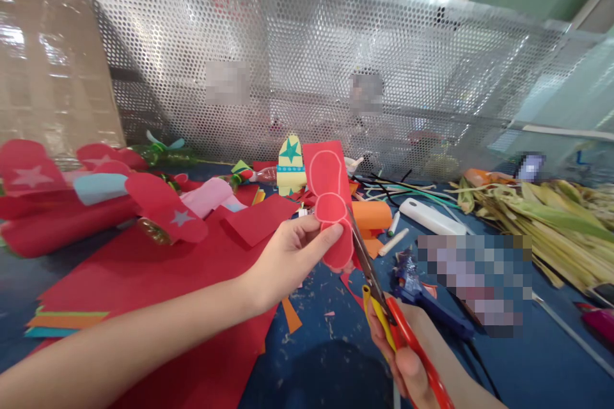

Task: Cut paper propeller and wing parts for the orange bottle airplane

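Observation:
My left hand (300, 255) pinches a red paper piece (327, 172) between thumb and fingers and holds it upright in the middle of the view. Pale outlines of rounded shapes are drawn on the paper. The lower part has a curved, trimmed edge, while the upper part still has straight sides. My right hand (407, 358) grips a pair of scissors (367, 262) with red and yellow handles. The blades point up and lie along the right edge of the paper, at the narrow part between two outlined shapes.
Red paper sheets (158, 281) lie at left beside red star-marked paper shapes (175, 208). A blue glue gun (432, 303), a white device (432, 217) and dried husks (542, 217) lie at right. Small scraps (290, 315) dot the blue table (307, 358). A perforated metal panel (307, 32) stands behind.

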`<state>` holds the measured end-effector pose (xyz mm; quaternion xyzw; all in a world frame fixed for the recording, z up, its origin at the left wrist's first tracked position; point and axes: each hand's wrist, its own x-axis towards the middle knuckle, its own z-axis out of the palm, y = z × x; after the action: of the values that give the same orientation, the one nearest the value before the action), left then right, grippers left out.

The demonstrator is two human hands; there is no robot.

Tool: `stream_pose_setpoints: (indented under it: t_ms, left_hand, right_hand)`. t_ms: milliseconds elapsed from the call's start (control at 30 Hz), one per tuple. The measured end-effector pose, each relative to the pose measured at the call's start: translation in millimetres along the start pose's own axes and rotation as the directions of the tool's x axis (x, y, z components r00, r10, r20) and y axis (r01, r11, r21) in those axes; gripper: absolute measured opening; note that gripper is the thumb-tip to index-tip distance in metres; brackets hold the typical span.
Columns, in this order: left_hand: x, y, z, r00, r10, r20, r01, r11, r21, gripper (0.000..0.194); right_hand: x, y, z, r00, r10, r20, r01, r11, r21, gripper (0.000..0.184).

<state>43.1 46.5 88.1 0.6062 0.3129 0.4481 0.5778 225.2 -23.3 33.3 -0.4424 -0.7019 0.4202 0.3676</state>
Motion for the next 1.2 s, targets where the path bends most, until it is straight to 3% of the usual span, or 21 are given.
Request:
stream_pose_setpoints:
  t_ms: [200, 333, 533, 1200]
  left_hand:
    - [-0.4, -0.9, -1.8, 1.0, -0.008, -0.028, 0.01, 0.998, 0.063, 0.032]
    - [-0.2, -1.8, -3.6, 0.998, 0.01, -0.066, -0.003, 0.994, 0.109, 0.032]
    - [0.0, 1.4, -2.9, 1.0, 0.011, -0.006, -0.011, 0.996, 0.089, 0.03]
    - [1.2, -0.2, -3.0, 0.999, 0.047, -0.019, -0.045, 0.995, 0.094, 0.028]
  right_hand:
    - [-4.1, -8.7, -0.1, 0.994, 0.102, 0.045, -0.107, 0.983, 0.147, 0.07]
    - [-4.7, -8.2, 1.3, 0.995, 0.092, 0.041, -0.097, 0.986, 0.134, 0.069]
    - [-3.7, -8.3, 1.5, 0.996, 0.087, 0.033, -0.091, 0.985, 0.144, 0.07]
    - [-6.0, -10.5, 1.2, 0.989, 0.144, 0.035, -0.148, 0.977, 0.155, 0.07]
